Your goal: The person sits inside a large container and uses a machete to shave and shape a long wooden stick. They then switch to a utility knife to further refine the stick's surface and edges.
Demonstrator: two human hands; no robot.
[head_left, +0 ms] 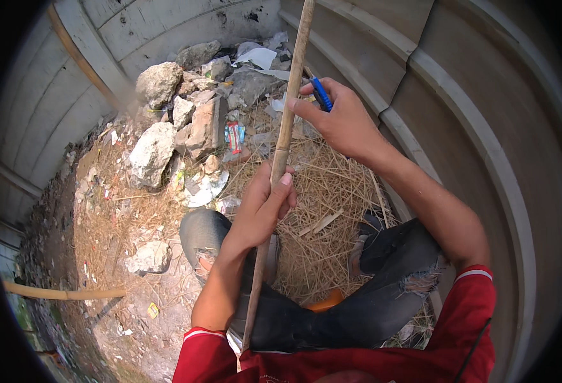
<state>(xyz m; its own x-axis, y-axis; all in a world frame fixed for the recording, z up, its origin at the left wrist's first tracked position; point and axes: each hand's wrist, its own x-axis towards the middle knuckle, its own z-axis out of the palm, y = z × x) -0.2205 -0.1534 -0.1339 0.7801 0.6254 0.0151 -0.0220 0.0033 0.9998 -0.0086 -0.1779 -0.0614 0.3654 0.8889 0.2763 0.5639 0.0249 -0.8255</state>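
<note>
A long bamboo pole (283,143) runs from my lap up past the top of the view, tilted slightly to the right. My left hand (260,205) is closed around its middle, thumb lying along the front. Higher up, my right hand (348,124) grips a slim blue-handled cutter knife (322,94), its tip pointing up and left beside the pole. The right thumb reaches to the pole's surface. Part of the knife is hidden by the fingers. Bamboo shavings (322,185) lie on the ground below both hands, between my bent legs.
Rocks and broken masonry (201,127) are heaped with litter at the far left. Corrugated sheeting (479,147) curves close along my right, and a pale panel wall (166,29) stands behind the heap. Another bamboo pole (64,293) juts in at left. Something orange (325,300) lies between my legs.
</note>
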